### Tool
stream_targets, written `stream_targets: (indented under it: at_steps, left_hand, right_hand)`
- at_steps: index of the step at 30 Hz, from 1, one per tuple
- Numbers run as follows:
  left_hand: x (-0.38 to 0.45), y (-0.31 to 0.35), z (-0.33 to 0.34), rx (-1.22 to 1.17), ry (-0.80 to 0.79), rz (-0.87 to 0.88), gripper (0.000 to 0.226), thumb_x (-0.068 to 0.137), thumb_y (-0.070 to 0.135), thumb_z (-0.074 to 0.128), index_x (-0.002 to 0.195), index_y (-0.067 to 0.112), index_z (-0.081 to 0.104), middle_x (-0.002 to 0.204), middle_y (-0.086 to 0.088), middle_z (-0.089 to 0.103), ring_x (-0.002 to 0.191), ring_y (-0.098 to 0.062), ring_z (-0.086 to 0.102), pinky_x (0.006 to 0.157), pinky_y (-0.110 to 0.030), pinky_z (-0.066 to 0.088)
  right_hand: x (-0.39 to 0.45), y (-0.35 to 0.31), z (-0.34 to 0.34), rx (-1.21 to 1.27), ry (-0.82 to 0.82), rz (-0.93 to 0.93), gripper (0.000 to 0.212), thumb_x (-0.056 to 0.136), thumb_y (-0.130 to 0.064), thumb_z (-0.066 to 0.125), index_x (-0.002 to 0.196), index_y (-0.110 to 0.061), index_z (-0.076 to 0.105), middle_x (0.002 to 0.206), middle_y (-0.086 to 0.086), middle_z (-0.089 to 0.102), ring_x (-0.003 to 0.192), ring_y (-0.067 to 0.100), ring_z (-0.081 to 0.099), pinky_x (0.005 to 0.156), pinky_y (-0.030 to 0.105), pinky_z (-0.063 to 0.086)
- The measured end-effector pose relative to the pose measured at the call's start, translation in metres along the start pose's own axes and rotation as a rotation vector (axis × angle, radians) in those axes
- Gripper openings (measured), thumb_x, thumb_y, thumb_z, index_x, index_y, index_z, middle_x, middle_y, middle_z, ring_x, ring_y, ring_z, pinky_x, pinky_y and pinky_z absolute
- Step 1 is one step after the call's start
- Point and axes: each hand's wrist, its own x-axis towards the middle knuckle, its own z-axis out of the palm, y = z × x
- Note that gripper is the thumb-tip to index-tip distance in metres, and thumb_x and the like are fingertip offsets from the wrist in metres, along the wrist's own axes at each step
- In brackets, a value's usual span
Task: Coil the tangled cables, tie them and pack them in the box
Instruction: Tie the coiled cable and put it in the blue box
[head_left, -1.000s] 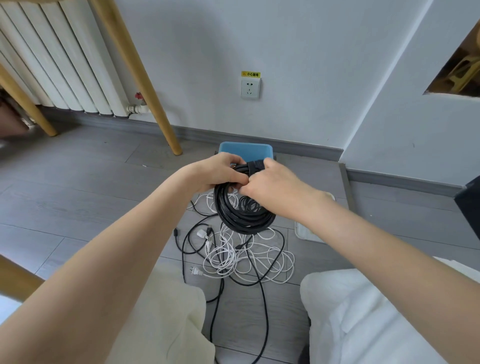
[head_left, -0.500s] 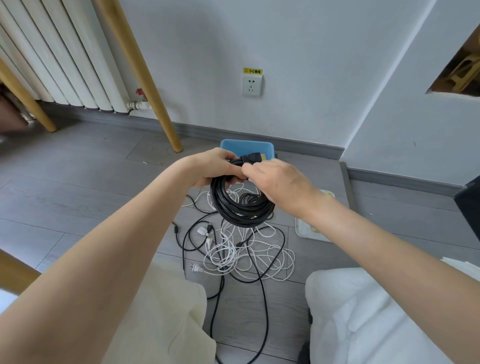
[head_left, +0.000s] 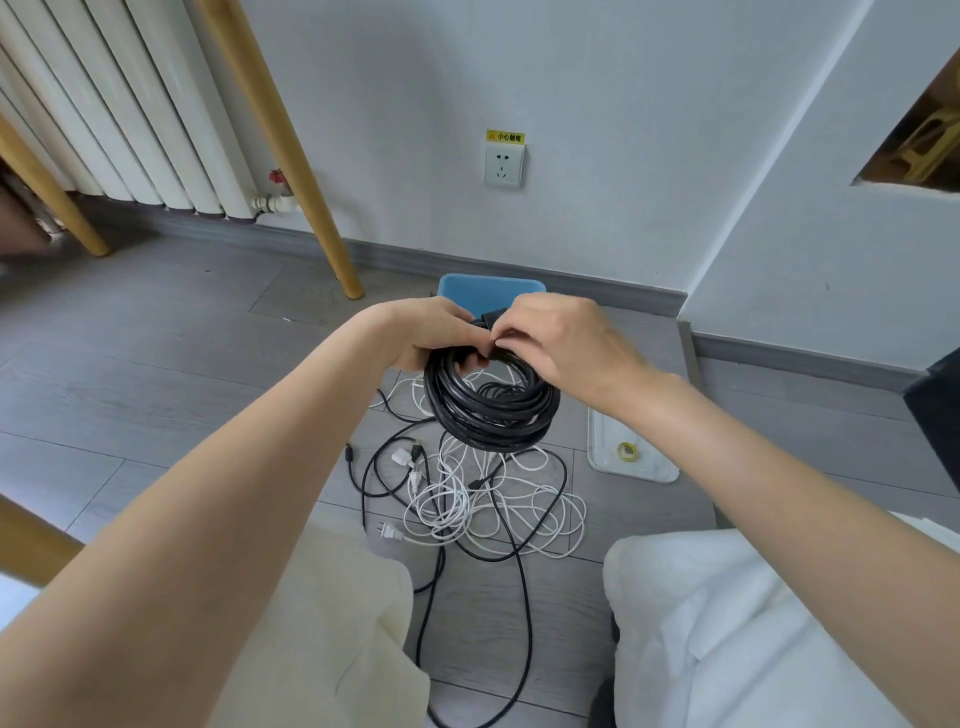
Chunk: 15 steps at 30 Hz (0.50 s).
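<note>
Black cable coil (head_left: 491, 410) held up in both hands above the floor.
Left hand (head_left: 434, 332) grips the coil's top; right hand (head_left: 563, 340) fingers pinch its wrapped end. Tangled white and black cables (head_left: 483, 499) lie below, blue box (head_left: 488, 293) beyond.

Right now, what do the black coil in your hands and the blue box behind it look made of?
The thick black coiled cable looks rubber or PVC sheathed: smooth, slightly glossy, bending in loops. The blue box by the wall looks like moulded plastic: even colour, rounded corners, matte sheen.
</note>
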Motion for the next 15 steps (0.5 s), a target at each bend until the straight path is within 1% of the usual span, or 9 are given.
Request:
stream_targets:
  at_steps: [3, 4, 6, 9, 12, 14, 15]
  left_hand:
    - [-0.002, 0.002, 0.000, 0.002, -0.049, -0.009, 0.011, 0.088, -0.001, 0.056, 0.098, 0.004, 0.055, 0.073, -0.007, 0.057, 0.053, -0.007, 0.049, 0.043, -0.014, 0.045]
    - [-0.003, 0.002, 0.000, 0.012, -0.059, -0.017, 0.011, 0.089, -0.001, 0.055, 0.098, 0.005, 0.055, 0.073, -0.006, 0.057, 0.054, -0.007, 0.049, 0.044, -0.014, 0.046]
    - [-0.003, 0.001, 0.000, 0.027, -0.061, -0.033, 0.010, 0.089, -0.001, 0.054, 0.097, 0.006, 0.055, 0.072, -0.005, 0.057, 0.053, -0.007, 0.049, 0.044, -0.014, 0.046]
    - [-0.003, -0.002, 0.000, 0.027, -0.084, -0.040, 0.010, 0.090, -0.001, 0.052, 0.095, 0.006, 0.056, 0.072, -0.005, 0.055, 0.051, -0.006, 0.050, 0.044, -0.014, 0.045]
    - [-0.006, -0.003, -0.004, 0.015, -0.109, 0.001, 0.009, 0.090, -0.001, 0.050, 0.095, 0.005, 0.055, 0.074, -0.006, 0.055, 0.053, -0.006, 0.052, 0.046, -0.014, 0.046]
    - [-0.007, -0.002, -0.007, 0.008, -0.084, 0.060, 0.009, 0.091, -0.002, 0.050, 0.093, 0.005, 0.055, 0.073, -0.005, 0.054, 0.054, -0.006, 0.051, 0.046, -0.014, 0.045]
    - [-0.008, -0.002, -0.008, 0.008, -0.064, 0.089, 0.008, 0.091, -0.002, 0.049, 0.092, 0.005, 0.054, 0.071, -0.005, 0.054, 0.053, -0.006, 0.051, 0.046, -0.014, 0.045]
  right_hand:
    - [0.006, 0.007, -0.004, 0.109, -0.008, 0.133, 0.009, 0.082, -0.013, 0.062, 0.081, -0.006, 0.068, 0.091, 0.004, 0.058, 0.088, 0.018, 0.051, 0.078, 0.029, 0.041]
    - [0.009, 0.007, -0.005, 0.144, -0.040, 0.164, 0.006, 0.083, -0.011, 0.063, 0.082, -0.006, 0.067, 0.098, 0.005, 0.058, 0.094, 0.018, 0.050, 0.084, 0.029, 0.039]
    - [0.011, 0.006, -0.004, 0.208, -0.136, 0.226, 0.004, 0.086, -0.008, 0.060, 0.086, -0.006, 0.063, 0.107, 0.008, 0.063, 0.102, 0.023, 0.056, 0.091, 0.034, 0.042]
    - [0.013, 0.006, -0.002, 0.241, -0.252, 0.328, 0.007, 0.090, -0.011, 0.054, 0.085, -0.016, 0.054, 0.107, 0.005, 0.069, 0.104, 0.025, 0.060, 0.088, 0.041, 0.046]
    - [0.019, 0.003, -0.008, 0.264, -0.281, 0.368, 0.018, 0.089, -0.012, 0.055, 0.077, -0.024, 0.048, 0.104, 0.008, 0.070, 0.102, 0.026, 0.062, 0.088, 0.043, 0.047]
    - [0.023, 0.001, -0.016, 0.286, -0.276, 0.373, 0.029, 0.089, -0.010, 0.055, 0.071, -0.031, 0.045, 0.106, 0.006, 0.070, 0.102, 0.024, 0.062, 0.089, 0.042, 0.046]
    - [0.024, 0.000, -0.019, 0.300, -0.281, 0.375, 0.030, 0.089, -0.010, 0.055, 0.071, -0.032, 0.045, 0.107, 0.006, 0.070, 0.102, 0.023, 0.062, 0.089, 0.041, 0.046]
